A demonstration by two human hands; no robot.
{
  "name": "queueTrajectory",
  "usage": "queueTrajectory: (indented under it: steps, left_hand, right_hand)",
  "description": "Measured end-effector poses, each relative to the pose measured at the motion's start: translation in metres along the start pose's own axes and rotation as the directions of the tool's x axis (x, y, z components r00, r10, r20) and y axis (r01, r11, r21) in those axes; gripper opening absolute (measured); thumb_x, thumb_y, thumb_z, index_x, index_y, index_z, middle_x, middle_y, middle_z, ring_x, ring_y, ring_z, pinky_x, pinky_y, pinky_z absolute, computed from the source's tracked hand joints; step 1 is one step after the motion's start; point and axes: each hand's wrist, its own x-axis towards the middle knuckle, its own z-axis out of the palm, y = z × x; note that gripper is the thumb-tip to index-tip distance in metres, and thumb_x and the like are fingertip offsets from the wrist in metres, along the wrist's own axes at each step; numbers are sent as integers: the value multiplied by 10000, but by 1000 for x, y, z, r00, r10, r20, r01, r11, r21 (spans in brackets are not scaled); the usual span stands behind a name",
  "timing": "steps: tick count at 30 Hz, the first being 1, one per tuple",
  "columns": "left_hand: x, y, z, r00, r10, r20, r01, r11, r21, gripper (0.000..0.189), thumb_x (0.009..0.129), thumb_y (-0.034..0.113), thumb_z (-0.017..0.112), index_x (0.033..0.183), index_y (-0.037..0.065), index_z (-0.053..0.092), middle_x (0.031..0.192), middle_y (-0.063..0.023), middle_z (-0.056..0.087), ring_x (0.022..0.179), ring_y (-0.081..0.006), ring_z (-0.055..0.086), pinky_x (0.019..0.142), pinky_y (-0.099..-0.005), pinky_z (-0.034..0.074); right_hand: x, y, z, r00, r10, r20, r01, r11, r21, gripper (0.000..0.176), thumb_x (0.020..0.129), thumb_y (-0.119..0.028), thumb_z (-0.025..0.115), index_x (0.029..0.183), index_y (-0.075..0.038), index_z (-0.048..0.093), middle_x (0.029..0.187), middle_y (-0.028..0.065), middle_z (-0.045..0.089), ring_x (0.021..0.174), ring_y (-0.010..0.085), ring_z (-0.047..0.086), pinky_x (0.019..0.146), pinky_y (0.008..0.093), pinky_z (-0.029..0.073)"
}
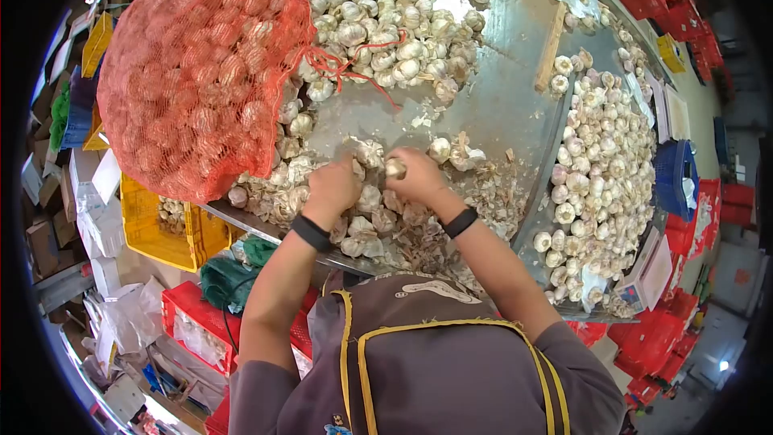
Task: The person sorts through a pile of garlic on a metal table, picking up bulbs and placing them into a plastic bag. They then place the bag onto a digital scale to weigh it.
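1. head view, the hands: the right hand (pixel 419 176) pinches a single garlic bulb (pixel 395 167) between thumb and fingertips, just above the heap at the near edge of the metal table (pixel 499 105). the left hand (pixel 334 185) is curled with its knuckles up and its fingertips at the bulb's side. i cannot tell whether it grips the bulb or only its papery skin.
2. head view, doing it well: this looks like rubbing loose skin off the bulb. the holding hand would do best to keep a firm but light pinch so the cloves don't split, while the other hand strips the skin away from the root end. the waste should drop onto the loose skins (pixel 483 193) already lying there (not back among the unsorted bulbs).
3. head view, the surface: the table is bare steel in the middle. a large garlic pile (pixel 386 24) lies at the far side, beside a bulging orange net sack (pixel 193 72) that rests on the table's left edge. a wooden stick (pixel 551 47) lies near a second, whiter heap (pixel 600 153) to the right.
4. head view, the room: a yellow crate (pixel 153 225) sits below the table's edge, with red crates (pixel 189 314) lower down. a blue crate (pixel 675 177) is at the far right, and boxes and bags crowd the floor.
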Motion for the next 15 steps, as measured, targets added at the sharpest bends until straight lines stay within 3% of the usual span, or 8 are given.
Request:
queueTrajectory:
  steps: [1, 4, 6, 8, 10, 11, 13, 15]
  left_hand:
    - [3, 1, 8, 1000, -6, 0, 6, 1000, -9, 398, 758, 215, 627, 1119, 51, 587, 880, -201, 681, 829, -381, 667, 724, -480, 528]
    - [12, 2, 10, 999, -15, 38, 14, 1000, 27, 399, 741, 252, 657, 1078, 46, 599, 879, -202, 683, 847, -386, 664, 730, -460, 537]
    - [11, 2, -14, 996, 59, 62, -59, 998, -13, 427, 736, 234, 696, 1092, 14, 611, 855, -169, 687, 817, -309, 681, 712, -411, 537]
    - [9, -12, -25, 989, 130, 67, -99, 934, -344, 431, 746, 227, 693, 1113, 13, 620, 874, -146, 689, 800, -277, 678, 714, -382, 534]
    - [5, -28, -26, 954, 279, 108, -44, 486, -873, 494, 776, 192, 682, 1223, 4, 593, 949, -97, 685, 734, -211, 642, 728, -334, 514]
    - [-5, -32, -29, 942, 326, 85, -26, 322, -947, 512, 788, 144, 657, 1273, 16, 552, 1018, -93, 671, 733, -211, 644, 730, -322, 512]
    - [-34, -27, -54, 860, 462, 215, 286, -89, -954, 598, 789, 97, 627, 1360, 34, 461, 1037, -114, 658, 750, -206, 644, 711, -315, 510]
    - [-49, -22, -51, 844, 529, 91, 270, -272, -924, 671, 781, 88, 623, 1409, 50, 390, 1062, -132, 642, 775, -202, 646, 691, -315, 511]
  right_hand:
    - [-4, 9, -5, 1000, -2, 8, 2, 1000, -7, 326, 771, -185, 640, 1073, -72, 595, 1090, 154, 608, 974, 331, 605, 862, 392, 499]
    - [-22, 34, -36, 993, 103, 52, -109, 703, 703, 341, 797, -176, 620, 1117, -64, 582, 1057, 114, 615, 963, 235, 620, 796, 351, 528]
    - [-36, 25, -71, 958, 172, 230, -249, 98, 964, 380, 848, -111, 544, 1226, -73, 536, 964, 58, 621, 914, 189, 627, 720, 361, 555]
    - [-35, 39, -75, 933, 292, 208, -302, 329, 895, 385, 863, -145, 548, 1243, -87, 528, 963, 64, 622, 915, 184, 629, 712, 370, 561]
    - [-30, 49, -66, 923, 376, 78, -340, 706, 621, 487, 866, -318, 590, 1301, -118, 500, 1014, 114, 651, 936, 242, 651, 763, 414, 554]
    - [-27, 50, -62, 929, 361, 80, -327, 703, 631, 487, 866, -318, 590, 1301, -118, 500, 1014, 114, 651, 936, 242, 651, 763, 414, 554]
    - [-19, 50, -57, 927, 368, -70, -373, 923, -94, 611, 817, -422, 616, 1338, -134, 482, 1071, 161, 660, 969, 318, 653, 830, 442, 523]
    - [-8, 46, -52, 913, 405, -48, -408, 905, -121, 632, 780, -440, 645, 1308, -121, 509, 1097, 177, 657, 1003, 357, 634, 866, 450, 492]
